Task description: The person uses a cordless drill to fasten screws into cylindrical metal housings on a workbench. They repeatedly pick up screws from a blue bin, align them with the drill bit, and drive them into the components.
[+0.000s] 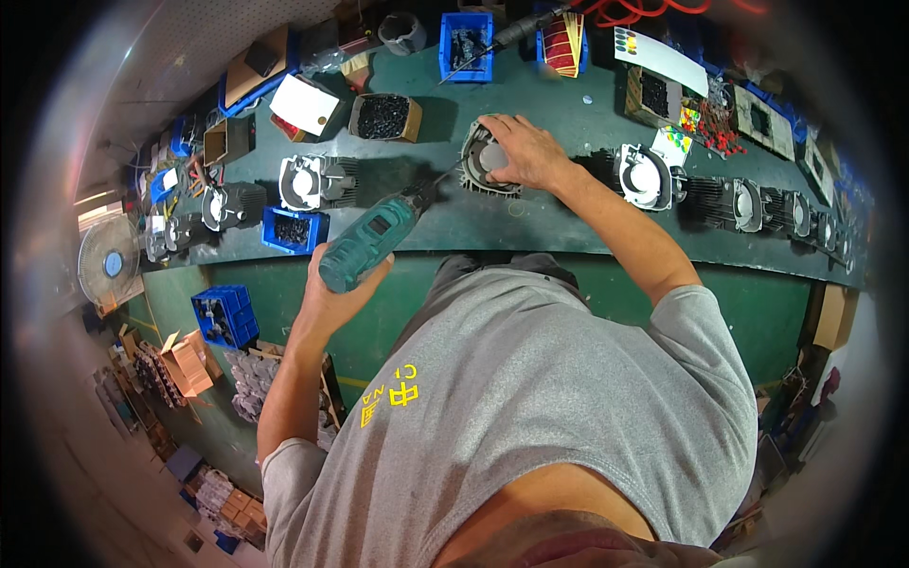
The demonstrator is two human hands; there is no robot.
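My left hand (336, 295) is wrapped round the grip of a teal power screwdriver (371, 241). Its dark nose and thin bit point up and right at a grey finned metal housing (476, 170) on the green bench. Whether the bit touches the housing I cannot tell. My right hand (530, 151) grips the housing from the right, fingers over its far rim and thumb by the round pale centre. Part of the housing is hidden beneath that hand. Similar housings with white round centres stand on both sides, one (305, 183) to the left and another (646, 177) to the right.
Near the bench edge sits a blue bin (294, 230) of small dark parts. A cardboard box of black screws (383, 117) and a blue bin (467, 47) lie farther back. A hanging tool (516, 33) reaches in above. At left stands a fan (112, 263).
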